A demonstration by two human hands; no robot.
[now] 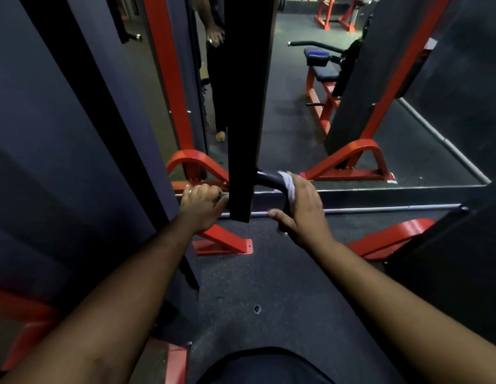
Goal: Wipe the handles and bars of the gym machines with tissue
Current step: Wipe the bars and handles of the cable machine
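A black curved handle bar [269,179] sticks out on both sides of a black upright post [245,106] in front of me. My left hand [202,207] grips the bar's left end, fingers curled round it. My right hand [303,207] wraps the right grip with a white tissue [289,184] pressed between palm and bar. The thumb points left under the grip. Most of the right handle is hidden under the hand.
Red machine frames [349,164] stand on the dark rubber floor [269,286], with a red foot plate [227,245] below my left hand. A wall mirror [296,128] ahead reflects a bench machine [323,70]. Dark panels [47,134] close in at left and right.
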